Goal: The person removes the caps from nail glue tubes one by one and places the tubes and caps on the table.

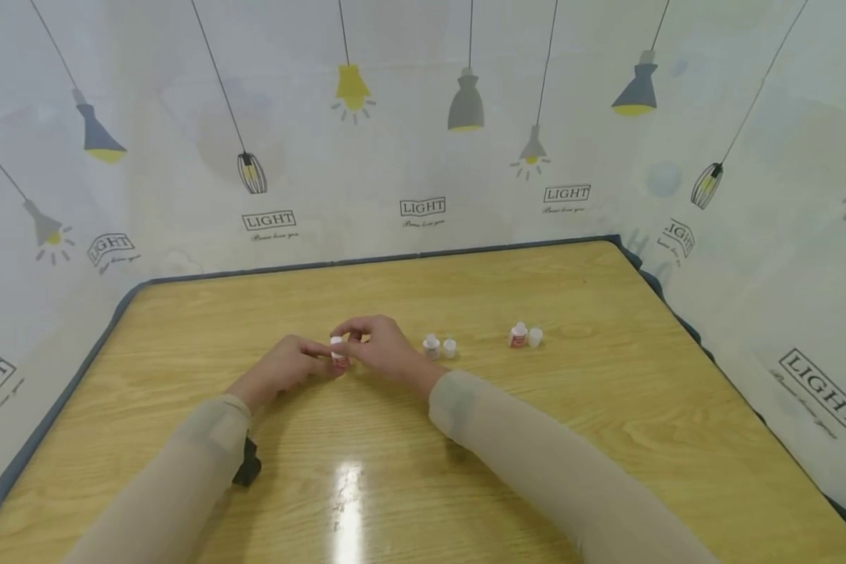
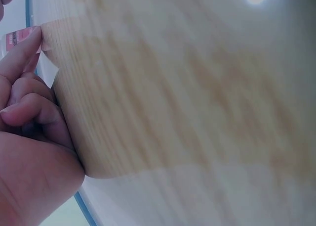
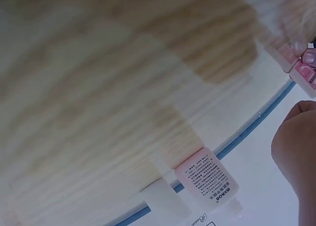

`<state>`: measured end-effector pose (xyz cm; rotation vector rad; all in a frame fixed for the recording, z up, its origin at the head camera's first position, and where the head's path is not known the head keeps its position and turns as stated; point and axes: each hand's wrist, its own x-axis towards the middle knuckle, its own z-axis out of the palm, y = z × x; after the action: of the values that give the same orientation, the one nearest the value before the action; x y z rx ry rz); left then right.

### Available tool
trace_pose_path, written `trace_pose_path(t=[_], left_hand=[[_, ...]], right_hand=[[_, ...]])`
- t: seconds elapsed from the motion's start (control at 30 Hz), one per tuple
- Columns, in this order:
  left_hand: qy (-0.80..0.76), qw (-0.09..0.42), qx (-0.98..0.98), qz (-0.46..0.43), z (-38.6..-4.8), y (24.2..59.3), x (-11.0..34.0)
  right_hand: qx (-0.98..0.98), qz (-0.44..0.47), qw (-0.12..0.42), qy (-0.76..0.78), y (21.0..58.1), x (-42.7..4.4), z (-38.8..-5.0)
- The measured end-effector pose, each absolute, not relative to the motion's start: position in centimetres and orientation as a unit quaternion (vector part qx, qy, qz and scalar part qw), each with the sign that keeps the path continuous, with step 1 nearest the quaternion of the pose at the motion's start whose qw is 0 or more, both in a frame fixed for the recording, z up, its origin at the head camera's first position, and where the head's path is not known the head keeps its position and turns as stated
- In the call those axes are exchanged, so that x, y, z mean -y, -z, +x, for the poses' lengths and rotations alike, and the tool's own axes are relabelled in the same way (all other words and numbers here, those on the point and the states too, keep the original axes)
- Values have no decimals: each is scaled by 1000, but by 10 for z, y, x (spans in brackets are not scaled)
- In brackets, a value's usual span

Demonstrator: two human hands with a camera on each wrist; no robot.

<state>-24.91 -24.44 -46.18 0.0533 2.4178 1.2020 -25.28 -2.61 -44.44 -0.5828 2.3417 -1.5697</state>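
A small white glue bottle (image 1: 340, 359) with a red-pink label stands left of centre on the wooden table. My left hand (image 1: 291, 366) pinches its lower part, and in the left wrist view a fingertip rests at the base of the pink bottle (image 2: 19, 38). From the right, my right hand (image 1: 383, 347) curves thumb and finger around the white top (image 1: 335, 341); the exact contact is partly hidden. Right of it stand a second small bottle (image 1: 432, 347) with a white cap (image 1: 450, 348) beside it, and a third bottle (image 1: 518, 336) with its own cap (image 1: 535, 337).
The wooden table (image 1: 606, 439) has a dark blue edging along its back and sides. A pale curtain (image 1: 366, 172) printed with lamps surrounds it. A black object (image 1: 247, 464) shows beside the left sleeve. In the right wrist view, the nearest pink bottle (image 3: 206, 179) carries small print.
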Motion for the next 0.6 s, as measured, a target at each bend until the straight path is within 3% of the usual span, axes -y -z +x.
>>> trace_pose_path(t=[0.6], left_hand=[[-440,220,-870,31,-248,460,245]], right_hand=[[-798,-210,135,549,448,24,-255]])
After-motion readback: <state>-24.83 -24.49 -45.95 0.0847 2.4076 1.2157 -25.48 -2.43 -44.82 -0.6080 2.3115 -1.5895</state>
